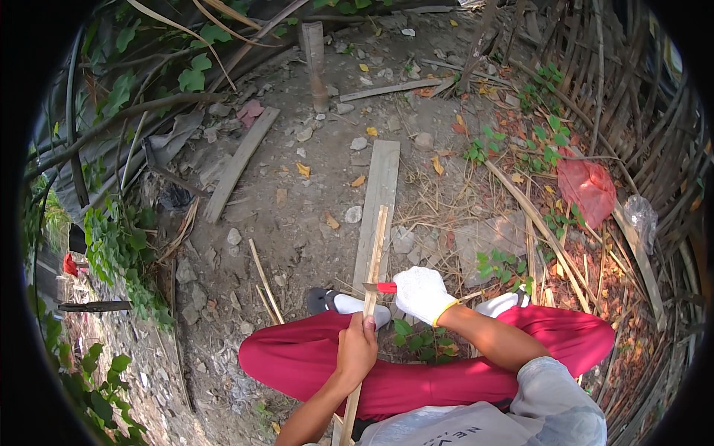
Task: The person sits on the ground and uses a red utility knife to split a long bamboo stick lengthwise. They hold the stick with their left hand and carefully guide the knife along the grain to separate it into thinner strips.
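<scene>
Bare and closed, my left hand grips a long thin wooden strip that runs up from my lap, over my legs, toward the ground ahead. My right hand wears a white work glove with a yellow cuff and is closed round the red handle of a knife. The knife's short blade lies across the strip, a little beyond my left hand, and appears to touch it. Under the far part of the strip, a flat grey wooden board lies on the ground between my feet.
Another plank lies to the left, near a wooden stake standing upright. Split bamboo strips and a red plastic bag are on the right, before a stick fence. Stones, dry leaves and vines surround me.
</scene>
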`<state>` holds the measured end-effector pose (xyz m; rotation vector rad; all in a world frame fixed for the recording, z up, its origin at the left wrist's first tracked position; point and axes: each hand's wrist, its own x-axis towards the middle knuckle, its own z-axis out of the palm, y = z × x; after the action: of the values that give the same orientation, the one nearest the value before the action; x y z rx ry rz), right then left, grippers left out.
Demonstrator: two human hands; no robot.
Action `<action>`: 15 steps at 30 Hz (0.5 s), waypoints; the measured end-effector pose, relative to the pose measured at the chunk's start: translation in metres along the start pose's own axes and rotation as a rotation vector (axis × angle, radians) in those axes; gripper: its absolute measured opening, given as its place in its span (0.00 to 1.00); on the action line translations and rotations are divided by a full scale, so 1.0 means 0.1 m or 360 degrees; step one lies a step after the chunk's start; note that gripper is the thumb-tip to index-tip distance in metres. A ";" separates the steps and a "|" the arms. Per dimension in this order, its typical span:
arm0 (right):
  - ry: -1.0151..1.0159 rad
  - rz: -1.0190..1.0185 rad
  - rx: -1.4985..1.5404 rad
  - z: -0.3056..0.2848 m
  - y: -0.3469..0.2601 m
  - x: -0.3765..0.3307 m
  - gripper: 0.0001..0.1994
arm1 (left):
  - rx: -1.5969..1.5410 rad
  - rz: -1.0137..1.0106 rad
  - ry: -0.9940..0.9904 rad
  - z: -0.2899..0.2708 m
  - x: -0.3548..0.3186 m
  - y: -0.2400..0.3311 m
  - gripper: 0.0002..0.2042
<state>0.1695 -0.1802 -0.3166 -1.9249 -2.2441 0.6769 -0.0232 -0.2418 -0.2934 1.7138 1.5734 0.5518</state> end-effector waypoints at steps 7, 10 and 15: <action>0.0014 0.0133 -0.0036 0.23 0.06 0.14 0.11 | 0.0118 0.0035 -0.0002 0.07 -0.02 -0.07 0.11; 0.0082 0.0215 -0.0062 0.33 0.10 0.33 0.11 | 0.0100 -0.0023 -0.0073 0.05 -0.12 -0.03 0.11; 0.0330 0.0786 -0.0174 0.32 1.59 0.74 0.11 | 0.0114 0.0198 -0.0332 0.01 -0.70 0.14 0.08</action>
<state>0.2890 -0.1023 -0.4235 -2.5018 -1.7268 0.3769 -0.0241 -0.3102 -0.2723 1.8679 1.3605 0.3672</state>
